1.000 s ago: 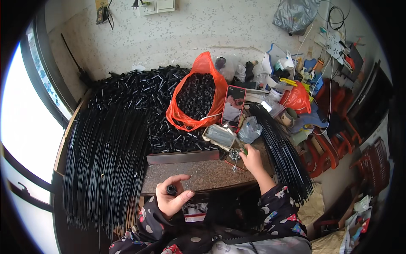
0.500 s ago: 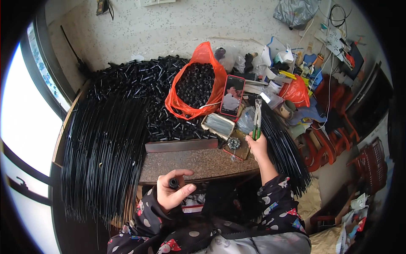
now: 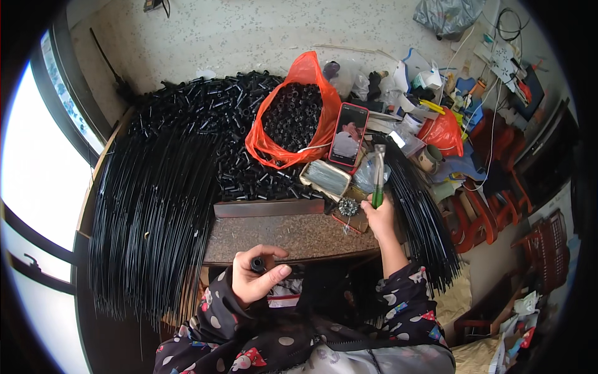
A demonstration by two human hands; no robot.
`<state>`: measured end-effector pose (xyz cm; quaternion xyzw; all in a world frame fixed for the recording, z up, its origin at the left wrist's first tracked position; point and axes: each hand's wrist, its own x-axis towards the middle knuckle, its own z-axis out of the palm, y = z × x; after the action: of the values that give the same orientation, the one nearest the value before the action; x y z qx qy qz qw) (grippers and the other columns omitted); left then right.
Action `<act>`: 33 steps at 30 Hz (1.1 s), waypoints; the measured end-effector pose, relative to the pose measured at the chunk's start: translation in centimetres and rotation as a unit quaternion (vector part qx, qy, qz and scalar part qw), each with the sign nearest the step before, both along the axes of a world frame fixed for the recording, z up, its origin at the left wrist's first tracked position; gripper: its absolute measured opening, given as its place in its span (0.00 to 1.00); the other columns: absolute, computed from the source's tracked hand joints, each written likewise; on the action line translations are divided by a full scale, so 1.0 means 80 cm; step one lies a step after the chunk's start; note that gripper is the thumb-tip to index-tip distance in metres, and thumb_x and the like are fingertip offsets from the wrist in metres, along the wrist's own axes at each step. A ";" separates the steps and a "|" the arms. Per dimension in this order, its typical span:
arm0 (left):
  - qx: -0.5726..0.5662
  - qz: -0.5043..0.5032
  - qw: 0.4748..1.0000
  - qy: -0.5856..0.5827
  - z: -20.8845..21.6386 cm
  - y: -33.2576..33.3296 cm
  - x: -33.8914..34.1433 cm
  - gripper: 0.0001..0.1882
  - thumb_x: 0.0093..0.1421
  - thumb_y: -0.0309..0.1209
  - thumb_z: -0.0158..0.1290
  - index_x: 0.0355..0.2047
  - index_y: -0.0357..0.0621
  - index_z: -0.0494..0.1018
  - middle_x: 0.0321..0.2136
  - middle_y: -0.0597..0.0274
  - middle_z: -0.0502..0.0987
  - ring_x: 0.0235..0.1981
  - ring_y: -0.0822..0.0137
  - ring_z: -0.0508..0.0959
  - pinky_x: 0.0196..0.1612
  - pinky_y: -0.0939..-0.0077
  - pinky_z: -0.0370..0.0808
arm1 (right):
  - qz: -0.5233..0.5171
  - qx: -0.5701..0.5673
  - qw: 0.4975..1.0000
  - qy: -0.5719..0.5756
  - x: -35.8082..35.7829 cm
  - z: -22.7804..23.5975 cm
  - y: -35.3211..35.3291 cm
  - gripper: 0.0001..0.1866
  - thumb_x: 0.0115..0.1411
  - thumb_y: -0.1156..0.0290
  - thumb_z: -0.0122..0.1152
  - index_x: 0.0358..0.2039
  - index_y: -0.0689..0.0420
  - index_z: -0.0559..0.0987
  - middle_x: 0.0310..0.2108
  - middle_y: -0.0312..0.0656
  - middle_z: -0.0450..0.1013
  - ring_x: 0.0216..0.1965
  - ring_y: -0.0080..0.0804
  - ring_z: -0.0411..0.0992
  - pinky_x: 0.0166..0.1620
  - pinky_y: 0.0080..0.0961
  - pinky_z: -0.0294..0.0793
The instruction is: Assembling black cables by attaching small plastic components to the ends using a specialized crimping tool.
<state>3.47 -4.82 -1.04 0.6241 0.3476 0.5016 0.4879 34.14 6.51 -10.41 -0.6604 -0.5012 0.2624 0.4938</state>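
My left hand [image 3: 256,274] is in front of the table's near edge, its fingers curled around a short black tube [image 3: 258,264] with its round end facing up. My right hand [image 3: 378,215] grips a long silver tool with green handles [image 3: 379,177]; its metal end points away from me, and its exact kind is unclear. By the right fingers sits a round silver cluster of pins [image 3: 347,207], on a small brownish tray [image 3: 356,223]. An open box [image 3: 326,177] of thin pale wires lies just beyond the cluster.
Black tubes [image 3: 205,103] heap across the table's back and fill a red plastic bag [image 3: 254,140]. Long black rods lie in bundles at the left [image 3: 149,218] and right [image 3: 420,221]. A metal bar [image 3: 269,207] fronts the heap. A phone [image 3: 348,134] leans behind the box.
My right hand has turned the green-handled tool slightly and shifted a little toward me relative to the table. My left hand keeps its grip on the tube. The whole view has tilted slightly.
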 end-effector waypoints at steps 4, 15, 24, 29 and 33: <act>0.022 -0.011 1.000 0.007 -0.002 0.001 0.002 0.12 0.50 0.26 0.57 0.34 0.33 0.72 0.10 0.73 0.64 0.13 0.83 0.60 0.18 0.86 0.54 | 0.097 0.010 0.943 0.318 -0.031 0.045 -0.024 0.10 0.51 0.78 0.58 0.33 0.60 0.68 0.23 0.39 0.69 0.22 0.23 0.66 0.24 0.18 0.65; 0.133 -0.008 0.989 0.061 0.005 -0.010 0.040 0.34 0.45 0.27 0.62 0.53 0.35 0.62 0.12 0.69 0.66 0.14 0.82 0.64 0.19 0.87 0.60 | 0.151 0.136 0.896 0.396 -0.131 0.118 -0.107 0.12 0.52 0.78 0.59 0.34 0.59 0.65 0.25 0.41 0.68 0.24 0.24 0.66 0.26 0.17 0.65; 0.093 0.012 0.996 0.002 0.008 -0.014 0.025 0.36 0.46 0.33 0.62 0.53 0.33 0.61 0.13 0.69 0.68 0.17 0.83 0.65 0.21 0.88 0.61 | 0.270 0.117 0.879 0.376 -0.196 0.126 -0.177 0.14 0.51 0.77 0.60 0.35 0.61 0.65 0.28 0.39 0.69 0.29 0.20 0.68 0.35 0.15 0.68; 0.098 0.018 0.995 0.007 0.016 -0.026 0.010 0.35 0.47 0.35 0.62 0.53 0.34 0.61 0.13 0.69 0.68 0.17 0.83 0.65 0.21 0.88 0.61 | 0.281 0.088 0.869 0.397 -0.209 0.130 -0.185 0.16 0.50 0.72 0.62 0.35 0.61 0.65 0.27 0.38 0.69 0.27 0.19 0.67 0.34 0.14 0.67; 0.104 0.030 0.994 0.017 0.019 -0.029 0.008 0.36 0.46 0.36 0.63 0.53 0.34 0.61 0.14 0.68 0.69 0.17 0.83 0.67 0.22 0.89 0.62 | 0.276 0.087 0.873 0.393 -0.212 0.129 -0.185 0.16 0.50 0.72 0.63 0.35 0.61 0.65 0.27 0.38 0.69 0.28 0.19 0.67 0.35 0.15 0.67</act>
<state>4.13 -7.15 0.48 0.6689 0.3202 0.5388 0.3996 17.21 -8.29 -0.10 -0.2920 -0.4487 0.5813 0.6128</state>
